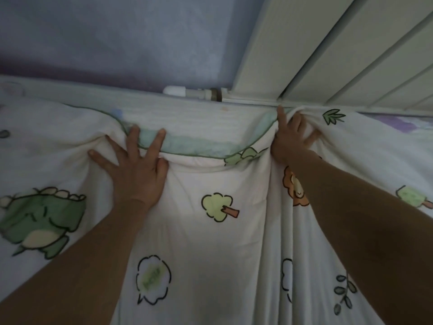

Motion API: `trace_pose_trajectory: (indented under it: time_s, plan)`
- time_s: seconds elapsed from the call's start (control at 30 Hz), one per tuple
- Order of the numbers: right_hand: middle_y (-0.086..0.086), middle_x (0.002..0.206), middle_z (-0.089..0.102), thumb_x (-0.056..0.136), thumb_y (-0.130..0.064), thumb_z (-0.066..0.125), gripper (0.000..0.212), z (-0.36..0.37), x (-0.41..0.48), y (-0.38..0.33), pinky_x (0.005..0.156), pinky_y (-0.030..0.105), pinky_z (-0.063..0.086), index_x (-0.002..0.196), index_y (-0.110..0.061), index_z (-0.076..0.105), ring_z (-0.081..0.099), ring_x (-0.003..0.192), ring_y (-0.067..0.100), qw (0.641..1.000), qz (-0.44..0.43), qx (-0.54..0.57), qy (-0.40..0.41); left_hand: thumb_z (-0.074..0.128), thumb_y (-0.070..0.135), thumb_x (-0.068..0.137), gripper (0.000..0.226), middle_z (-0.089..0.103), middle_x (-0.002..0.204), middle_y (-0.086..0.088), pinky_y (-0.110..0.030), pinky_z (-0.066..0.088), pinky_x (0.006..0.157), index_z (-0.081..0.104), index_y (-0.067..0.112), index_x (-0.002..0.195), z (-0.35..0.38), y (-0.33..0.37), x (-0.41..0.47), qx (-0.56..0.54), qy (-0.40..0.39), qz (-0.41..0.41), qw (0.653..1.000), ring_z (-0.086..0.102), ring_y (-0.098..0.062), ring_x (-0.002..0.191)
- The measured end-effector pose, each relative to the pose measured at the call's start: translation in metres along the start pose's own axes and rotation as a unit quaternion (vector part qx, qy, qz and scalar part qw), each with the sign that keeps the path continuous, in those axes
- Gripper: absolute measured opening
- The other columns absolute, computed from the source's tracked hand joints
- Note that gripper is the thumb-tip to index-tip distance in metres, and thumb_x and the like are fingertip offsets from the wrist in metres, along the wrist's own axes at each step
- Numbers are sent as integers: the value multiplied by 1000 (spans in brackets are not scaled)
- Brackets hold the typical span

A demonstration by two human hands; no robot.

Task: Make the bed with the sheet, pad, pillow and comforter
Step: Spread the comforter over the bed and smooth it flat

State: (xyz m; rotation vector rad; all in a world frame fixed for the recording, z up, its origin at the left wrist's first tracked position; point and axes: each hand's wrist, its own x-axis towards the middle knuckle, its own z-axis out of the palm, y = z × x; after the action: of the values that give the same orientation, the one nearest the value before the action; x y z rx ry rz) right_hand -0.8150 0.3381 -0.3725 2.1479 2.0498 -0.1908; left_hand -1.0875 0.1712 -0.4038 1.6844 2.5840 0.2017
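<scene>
Left hand flat on the comforter, left of centre, all fingers straight and spread wide, pressing the cloth down and holding nothing. Two fingertips reaching over the green piped edge onto a pale green strip just above it. Right hand right of centre and a little higher, sunk in a bunch of the same comforter and gripping it: index finger straight and pointing up the frame, other fingers bent into the folds, thumb hidden. From this hand, long deep folds running down to the lower edge of the frame.

Comforter filling the lower two thirds of the picture, white, printed with a green dinosaur at the left, a tree in the centre and an orange lion partly under the right forearm. Piped edge turned toward the wall and running left to right across the middle of the frame, sagging between both hands, higher at each side. Long axis of the whole piece not possible to tell, with the cloth going out of the frame at left, right and bottom.

Above the edge, a strip of white ribbed bed surface. Higher still, a white valve on a pipe, a white radiator in the upper right, a lilac wall in the upper left.
</scene>
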Motion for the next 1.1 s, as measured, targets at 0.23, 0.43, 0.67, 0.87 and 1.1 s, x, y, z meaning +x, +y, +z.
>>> trace_pose_trajectory:
  time_s: [0.23, 0.43, 0.67, 0.87, 1.1]
  plan:
    - [17, 157, 2, 94, -30, 31, 67, 10, 2, 5, 108, 68, -6, 151, -30, -4, -4, 146, 29, 998, -40, 30, 40, 21, 47, 88, 58, 19, 154, -11, -76, -2, 102, 15, 45, 146, -7, 1, 0, 13, -6, -12, 1000, 18, -49, 137]
    - [19, 155, 6, 91, -37, 35, 69, 18, 6, 14, 107, 70, -4, 151, -29, 1, 2, 145, 32, 994, -91, 20, 62, 35, 45, 92, 47, 21, 152, -4, -74, 7, 103, 34, 37, 138, -27, 11, -2, 11, -26, -67, 997, 24, -46, 135]
    - [23, 153, 13, 90, -38, 39, 68, 19, 4, 17, 106, 71, -5, 150, -26, 11, 6, 144, 35, 991, -105, 43, 65, 62, 23, 80, 35, 39, 134, -17, -49, 36, 100, 52, 7, 109, -44, 22, 14, -67, -1, -209, 976, 41, -44, 123]
    - [27, 149, 20, 83, -32, 43, 70, 23, 2, 16, 106, 71, -1, 147, -24, 18, 12, 143, 38, 991, -103, 48, 75, 50, 3, 80, 9, 56, 90, -14, -30, 37, 71, 55, 5, 87, -81, 28, 58, -248, 184, -227, 924, 54, -28, 86]
    - [29, 146, 27, 74, -35, 19, 79, 29, 5, 16, 105, 71, -3, 151, -22, 17, 21, 139, 40, 985, -101, 81, 117, 45, 38, 96, 68, -3, 160, -7, -55, -3, 116, 6, 29, 152, -65, 17, 129, 10, -92, -184, 978, -1, -37, 146]
